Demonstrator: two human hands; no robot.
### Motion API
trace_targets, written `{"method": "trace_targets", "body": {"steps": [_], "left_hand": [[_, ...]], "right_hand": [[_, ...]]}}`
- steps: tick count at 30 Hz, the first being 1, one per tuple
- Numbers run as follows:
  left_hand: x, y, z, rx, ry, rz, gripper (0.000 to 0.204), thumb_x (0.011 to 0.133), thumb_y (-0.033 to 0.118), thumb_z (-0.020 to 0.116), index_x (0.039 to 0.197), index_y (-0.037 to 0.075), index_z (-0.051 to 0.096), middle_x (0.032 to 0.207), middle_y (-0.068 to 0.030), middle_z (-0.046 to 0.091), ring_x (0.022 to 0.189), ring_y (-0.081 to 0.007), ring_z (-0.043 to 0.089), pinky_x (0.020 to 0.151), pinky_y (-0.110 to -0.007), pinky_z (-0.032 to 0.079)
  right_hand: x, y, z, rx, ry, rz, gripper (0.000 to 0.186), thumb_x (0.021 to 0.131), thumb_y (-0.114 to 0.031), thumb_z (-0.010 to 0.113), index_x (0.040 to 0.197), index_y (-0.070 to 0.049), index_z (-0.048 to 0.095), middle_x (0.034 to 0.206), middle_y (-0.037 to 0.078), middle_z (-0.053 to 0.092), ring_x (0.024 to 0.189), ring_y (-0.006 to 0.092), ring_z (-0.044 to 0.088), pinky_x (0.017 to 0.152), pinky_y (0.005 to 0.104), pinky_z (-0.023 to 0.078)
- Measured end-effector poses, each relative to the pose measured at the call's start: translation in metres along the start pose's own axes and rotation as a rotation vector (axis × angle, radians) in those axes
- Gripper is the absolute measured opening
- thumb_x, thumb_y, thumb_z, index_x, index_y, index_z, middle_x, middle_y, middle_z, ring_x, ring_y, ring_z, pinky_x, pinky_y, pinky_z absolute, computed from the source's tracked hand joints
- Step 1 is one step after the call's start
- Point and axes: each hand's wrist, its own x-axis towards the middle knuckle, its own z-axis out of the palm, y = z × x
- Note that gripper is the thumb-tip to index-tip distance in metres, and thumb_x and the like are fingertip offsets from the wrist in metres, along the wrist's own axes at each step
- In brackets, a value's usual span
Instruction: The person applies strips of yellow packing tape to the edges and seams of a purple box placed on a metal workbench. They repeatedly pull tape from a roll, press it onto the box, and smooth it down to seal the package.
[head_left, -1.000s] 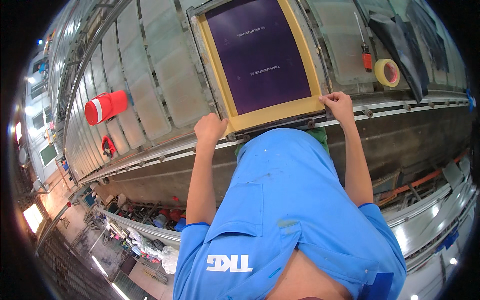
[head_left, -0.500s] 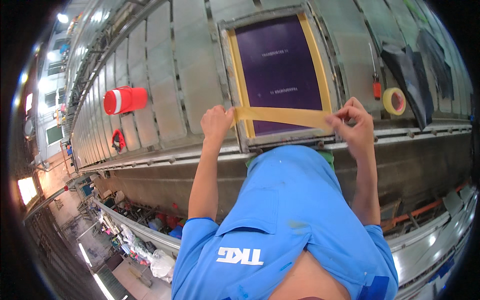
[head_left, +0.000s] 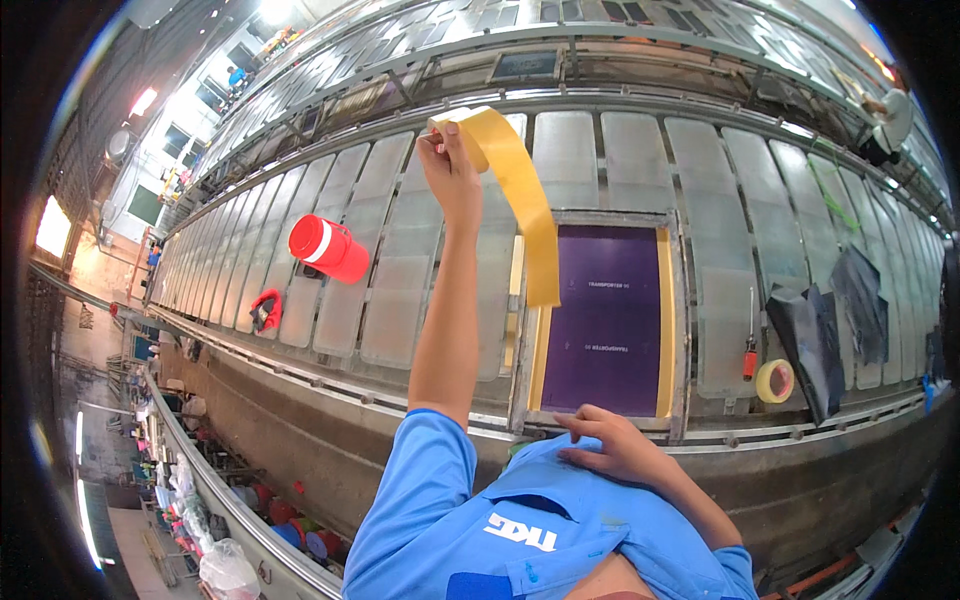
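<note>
My left hand is raised out over the slatted table, fingers pinched on one end of a strip of yellow tape. The strip curls over and hangs loose, its free end above the left side of a metal-rimmed frame. Inside that frame lies a dark purple panel with yellow tape along its left and right sides. My right hand is at the near edge of the frame, close to my body, fingers stretched and apart, holding nothing.
A red jug with a white band and a small red-and-black item are on the left. To the right lie a screwdriver, a tape roll and dark sheets. A person stands at far right.
The tape, earlier stretched between both hands across the panel's near end, now hangs from my left hand alone. That hand has moved far forward; my right hand has let go and drawn back.
</note>
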Motion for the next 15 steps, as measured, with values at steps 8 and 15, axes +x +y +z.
{"method": "trace_targets", "body": {"steps": [8,15], "left_hand": [[-0.096,0.092,-0.007,-0.158,-0.715,-0.244,0.035,0.101,0.024,0.058,0.125,0.004,0.041,0.110,-0.0119,0.059,0.101,-0.0132,0.057,0.086,-0.028,0.048],[-0.156,0.106,-0.016,-0.372,-0.938,-0.513,0.031,0.101,0.013,0.050,0.128,0.003,0.038,0.110,-0.0132,0.060,0.100,-0.0185,0.063,0.086,-0.035,0.053]], "right_hand": [[-0.016,0.012,-0.098,-0.056,0.580,0.199,0.033,0.089,-0.013,0.072,0.120,-0.004,0.069,0.089,0.006,0.065,0.084,0.0141,0.061,0.079,0.0297,0.050],[0.032,-0.047,-0.140,-0.090,0.787,-0.175,0.020,0.094,-0.021,0.068,0.099,-0.004,0.059,0.101,0.006,0.063,0.095,0.0159,0.060,0.086,0.0308,0.048]]}}
